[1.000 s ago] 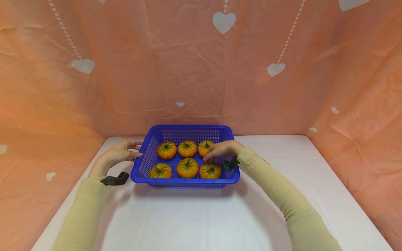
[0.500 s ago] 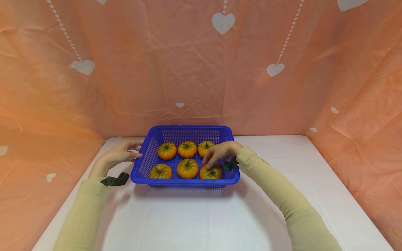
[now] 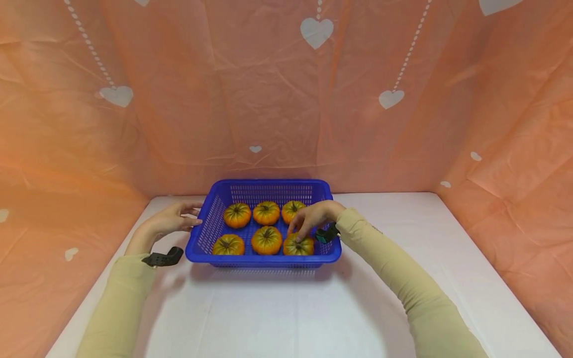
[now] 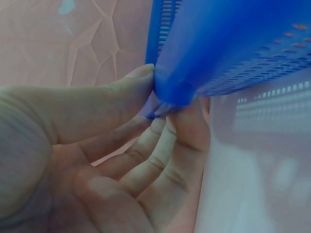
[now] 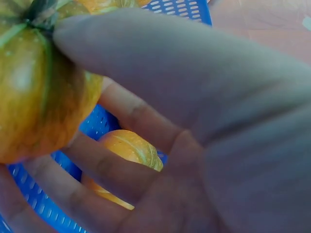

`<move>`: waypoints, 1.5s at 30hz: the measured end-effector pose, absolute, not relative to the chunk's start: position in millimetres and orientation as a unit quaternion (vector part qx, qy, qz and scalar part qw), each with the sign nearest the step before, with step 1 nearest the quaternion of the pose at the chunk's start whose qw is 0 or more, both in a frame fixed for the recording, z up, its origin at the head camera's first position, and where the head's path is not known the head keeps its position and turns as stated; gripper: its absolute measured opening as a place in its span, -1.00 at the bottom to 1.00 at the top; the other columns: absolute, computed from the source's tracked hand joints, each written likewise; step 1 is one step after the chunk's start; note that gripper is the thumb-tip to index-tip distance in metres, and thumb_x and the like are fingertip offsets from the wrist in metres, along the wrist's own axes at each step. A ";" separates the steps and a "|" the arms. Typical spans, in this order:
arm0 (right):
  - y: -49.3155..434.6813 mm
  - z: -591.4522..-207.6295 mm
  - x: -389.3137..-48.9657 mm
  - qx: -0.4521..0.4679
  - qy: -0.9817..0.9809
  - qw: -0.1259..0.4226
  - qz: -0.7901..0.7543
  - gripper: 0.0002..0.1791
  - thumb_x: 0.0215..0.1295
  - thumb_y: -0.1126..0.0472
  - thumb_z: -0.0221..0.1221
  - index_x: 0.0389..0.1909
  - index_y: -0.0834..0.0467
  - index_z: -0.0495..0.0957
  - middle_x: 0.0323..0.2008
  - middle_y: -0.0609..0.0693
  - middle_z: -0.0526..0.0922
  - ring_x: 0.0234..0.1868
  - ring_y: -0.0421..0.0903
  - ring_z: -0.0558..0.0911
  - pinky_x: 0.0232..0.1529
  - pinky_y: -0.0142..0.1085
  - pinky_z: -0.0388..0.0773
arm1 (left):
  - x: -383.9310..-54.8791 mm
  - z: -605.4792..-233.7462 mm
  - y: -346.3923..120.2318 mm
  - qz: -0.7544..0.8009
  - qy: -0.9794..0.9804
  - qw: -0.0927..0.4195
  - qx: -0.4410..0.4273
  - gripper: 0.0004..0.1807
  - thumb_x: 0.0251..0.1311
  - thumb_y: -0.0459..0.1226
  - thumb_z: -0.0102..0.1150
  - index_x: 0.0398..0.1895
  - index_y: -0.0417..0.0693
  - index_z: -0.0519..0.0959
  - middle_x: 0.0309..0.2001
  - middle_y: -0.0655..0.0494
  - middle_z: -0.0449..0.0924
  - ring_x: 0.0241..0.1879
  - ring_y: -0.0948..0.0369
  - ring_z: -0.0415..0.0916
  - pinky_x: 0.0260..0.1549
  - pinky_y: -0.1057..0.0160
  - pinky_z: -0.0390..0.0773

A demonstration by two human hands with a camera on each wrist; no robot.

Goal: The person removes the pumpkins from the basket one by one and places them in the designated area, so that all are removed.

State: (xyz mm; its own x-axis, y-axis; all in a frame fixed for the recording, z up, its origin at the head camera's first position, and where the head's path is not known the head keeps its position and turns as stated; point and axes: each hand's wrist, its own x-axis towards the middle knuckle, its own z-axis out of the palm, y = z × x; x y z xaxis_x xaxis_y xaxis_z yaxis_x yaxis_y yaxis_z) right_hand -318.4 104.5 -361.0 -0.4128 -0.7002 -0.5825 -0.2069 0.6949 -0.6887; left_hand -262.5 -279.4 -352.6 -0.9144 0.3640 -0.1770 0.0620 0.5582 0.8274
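One table [image 3: 268, 308], orange drape [image 3: 286, 109]; right hand [image 3: 315, 215] grips pumpkin [image 3: 297, 248], left hand [image 3: 172, 218] pinches basket [image 3: 268, 258]; only left-wrist view shows fingers [image 4: 190, 124] beneath.

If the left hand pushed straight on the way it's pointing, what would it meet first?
The basket: the left hand points at its side and already seems to touch the rim. Past that, likely the back-left pumpkin, though depth is unclear.

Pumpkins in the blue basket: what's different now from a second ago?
The right hand moved down toward the near right pumpkin and took hold of it with its fingers. The left hand still grips the basket by its rim, and all six pumpkins look unmoved inside.
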 end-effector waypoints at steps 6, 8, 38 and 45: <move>105.7 -358.0 -317.7 -0.297 0.799 0.453 -0.262 -0.58 0.21 0.26 0.29 0.11 0.18 0.53 -0.06 0.03 0.54 -0.08 -0.14 0.47 -0.01 -0.29 0.48 | -263.4 -354.4 -280.0 0.458 0.864 0.168 0.124 -0.36 0.29 -0.38 0.12 0.34 -0.49 0.12 0.14 -0.46 0.31 -0.09 0.01 0.54 -0.13 0.10 0.60; 105.9 -355.6 -317.1 -0.301 0.798 0.450 -0.266 -0.57 0.20 0.28 0.30 0.11 0.18 0.54 -0.08 0.03 0.54 -0.10 -0.14 0.46 0.03 -0.21 0.47 | -263.7 -354.9 -280.6 0.459 0.864 0.167 0.121 -0.35 0.29 -0.38 0.12 0.35 -0.49 0.12 0.14 -0.45 0.31 -0.09 0.01 0.54 -0.12 0.10 0.60; 147.4 -324.3 -315.4 -0.291 0.744 0.377 -0.469 -0.53 0.27 0.38 0.19 0.21 0.27 0.42 0.12 0.21 0.44 0.08 0.07 0.49 -0.02 0.04 0.54 | -263.5 -358.2 -280.0 0.461 0.864 0.161 0.123 -0.35 0.29 -0.39 0.12 0.37 -0.45 0.13 0.13 -0.44 0.34 -0.09 0.01 0.55 -0.11 0.08 0.59; 168.1 -316.1 -315.1 -0.277 0.747 0.345 -0.497 -0.50 0.28 0.38 0.15 0.24 0.31 0.36 0.20 0.21 0.38 0.10 0.08 0.50 -0.01 0.00 0.54 | -263.1 -359.5 -281.3 0.485 0.848 0.160 0.141 -0.36 0.28 -0.43 0.09 0.37 -0.46 0.11 0.11 -0.44 0.37 -0.07 -0.01 0.54 -0.10 0.09 0.58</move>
State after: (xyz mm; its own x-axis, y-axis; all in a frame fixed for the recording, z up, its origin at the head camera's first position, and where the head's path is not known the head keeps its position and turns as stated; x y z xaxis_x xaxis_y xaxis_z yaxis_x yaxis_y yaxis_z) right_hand -315.1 168.1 -316.1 -0.6088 -0.7565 -0.2389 -0.0714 0.3522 -0.9332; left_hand -263.1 -281.3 -359.5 -0.9093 0.3937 -0.1346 0.0842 0.4908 0.8672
